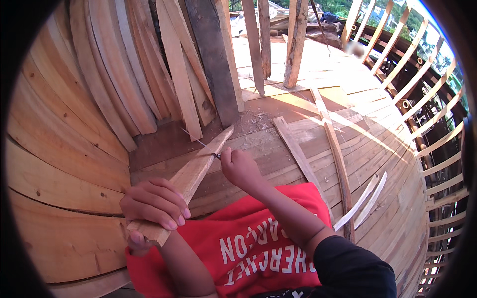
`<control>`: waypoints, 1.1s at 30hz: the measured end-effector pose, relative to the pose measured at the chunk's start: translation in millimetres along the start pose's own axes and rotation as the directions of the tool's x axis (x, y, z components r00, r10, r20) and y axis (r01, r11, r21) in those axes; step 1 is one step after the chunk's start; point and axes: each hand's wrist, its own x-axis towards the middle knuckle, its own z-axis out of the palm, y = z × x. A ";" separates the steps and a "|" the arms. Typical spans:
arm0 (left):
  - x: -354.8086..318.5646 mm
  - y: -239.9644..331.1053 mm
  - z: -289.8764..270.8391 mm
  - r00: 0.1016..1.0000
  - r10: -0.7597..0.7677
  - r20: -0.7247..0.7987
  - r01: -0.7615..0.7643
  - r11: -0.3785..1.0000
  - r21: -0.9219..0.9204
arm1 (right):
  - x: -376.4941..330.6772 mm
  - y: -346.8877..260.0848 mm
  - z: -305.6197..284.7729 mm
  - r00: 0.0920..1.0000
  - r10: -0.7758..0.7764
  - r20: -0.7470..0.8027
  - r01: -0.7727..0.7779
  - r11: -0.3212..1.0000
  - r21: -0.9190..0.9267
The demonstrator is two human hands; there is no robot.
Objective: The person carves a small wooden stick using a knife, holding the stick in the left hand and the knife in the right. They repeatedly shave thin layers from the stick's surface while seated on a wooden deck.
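My left hand (155,203) is wrapped round the near end of a pale wooden board (191,174), thumb underneath and fingers over the top. The board slants away from me toward its narrow far end, above the plank floor. Near that far end my right hand (239,168) is closed in a fist around a thin-bladed tool (217,155). Its dark part shows beside the fist, and a narrow light line runs across the board from it. Most of its handle is hidden in my fingers, so its exact kind is unclear. Red cloth (208,248) with white lettering lies beneath my forearms.
Upright planks (112,64) lean along the left wall, beside a dark post (216,59). Loose strips, including a long batten (330,139) and curved pale pieces (370,198), lie on the plank floor (397,223). Wood shavings (258,119) are scattered near the post. A slatted railing (437,144) curves along the right.
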 end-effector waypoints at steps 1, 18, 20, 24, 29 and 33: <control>-1.4 -0.1 -1.5 1.000 -0.007 -0.002 0.007 1.000 0.001 | -7.0 -9.0 -3.3 0.999 0.010 0.045 -0.010 1.000 0.008; -11.7 -4.4 7.4 0.924 -0.004 -0.382 0.027 0.998 0.054 | -13.2 -9.9 12.2 0.991 -0.121 -0.066 0.131 0.975 0.180; -11.4 -5.5 10.1 0.911 -0.021 -0.412 0.030 0.999 0.016 | -8.4 -3.7 16.7 0.983 -0.140 -0.119 0.160 0.971 0.180; -17.9 -10.0 11.3 0.859 -0.064 -0.508 0.057 0.998 -0.031 | -1.1 -3.0 28.9 0.972 -0.153 -0.176 0.185 0.965 0.187; -0.8 -9.9 31.3 0.828 -0.018 -0.560 0.088 0.991 0.098 | 1.1 -7.3 10.8 0.990 -0.128 -0.051 0.137 0.957 0.255; 13.6 -18.5 54.8 0.805 -0.023 -0.593 0.113 0.987 0.115 | 22.2 26.8 20.4 0.991 -0.081 -0.108 0.105 0.965 0.240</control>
